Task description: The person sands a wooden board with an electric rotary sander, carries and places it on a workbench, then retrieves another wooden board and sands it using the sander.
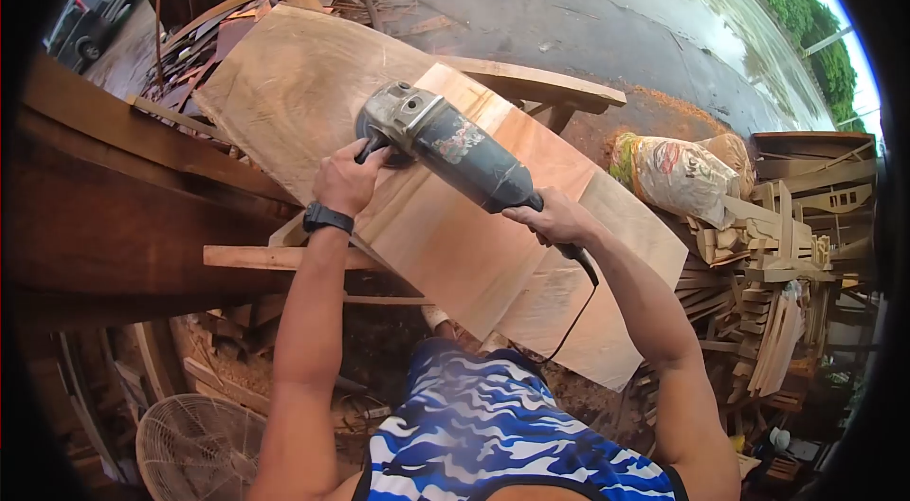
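A large angle grinder [464, 148] with a dark, worn body lies across a wide wooden panel [455, 255]. My left hand [347, 177], a black watch on its wrist, wraps round the grinder's side handle near the head. At the rear end my right hand [555, 218] grips the tool's back handle, and a black cord [574, 323] hangs down from there. The grinder's head is over the panel's left part; its disc is mostly hidden beneath the guard. The panel shows joined boards of paler and redder wood.
Under the panel are wooden supports [284, 257]. Scrap strips [204, 46] pile up at the far left, near a parked car [100, 3]. Filled sacks [678, 174] and stacked timber [777, 311] stand at right. A round fan [199, 449] is at lower left. Wet ground [569, 18] lies beyond.
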Motion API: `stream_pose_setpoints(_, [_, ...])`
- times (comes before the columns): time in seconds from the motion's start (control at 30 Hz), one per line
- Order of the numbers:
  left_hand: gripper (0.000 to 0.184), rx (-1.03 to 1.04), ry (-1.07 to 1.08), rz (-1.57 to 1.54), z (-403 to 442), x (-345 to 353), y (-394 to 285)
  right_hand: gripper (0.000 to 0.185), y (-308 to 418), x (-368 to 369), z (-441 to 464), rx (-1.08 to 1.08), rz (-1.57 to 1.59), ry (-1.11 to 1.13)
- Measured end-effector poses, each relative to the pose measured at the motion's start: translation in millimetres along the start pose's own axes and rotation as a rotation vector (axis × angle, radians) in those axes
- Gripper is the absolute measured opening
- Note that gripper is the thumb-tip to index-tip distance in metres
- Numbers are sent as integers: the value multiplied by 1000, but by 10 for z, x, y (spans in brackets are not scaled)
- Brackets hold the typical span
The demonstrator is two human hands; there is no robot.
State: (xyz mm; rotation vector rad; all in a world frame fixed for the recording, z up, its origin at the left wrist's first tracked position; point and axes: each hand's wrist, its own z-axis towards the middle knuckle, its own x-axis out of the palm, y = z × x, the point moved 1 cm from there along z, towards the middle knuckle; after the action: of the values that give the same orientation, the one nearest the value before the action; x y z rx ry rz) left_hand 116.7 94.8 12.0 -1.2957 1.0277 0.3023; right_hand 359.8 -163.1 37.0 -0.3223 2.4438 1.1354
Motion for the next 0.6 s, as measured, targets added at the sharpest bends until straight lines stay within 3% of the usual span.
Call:
stream_pose_setpoints(0.23, [54,179,135,74,724,494,-559,47,-464,-344,72,64,250,-113])
stream_pose_setpoints(0.6, [56,249,255,168,390,1006,-1108,47,-908,-315,-654,141,263,-257])
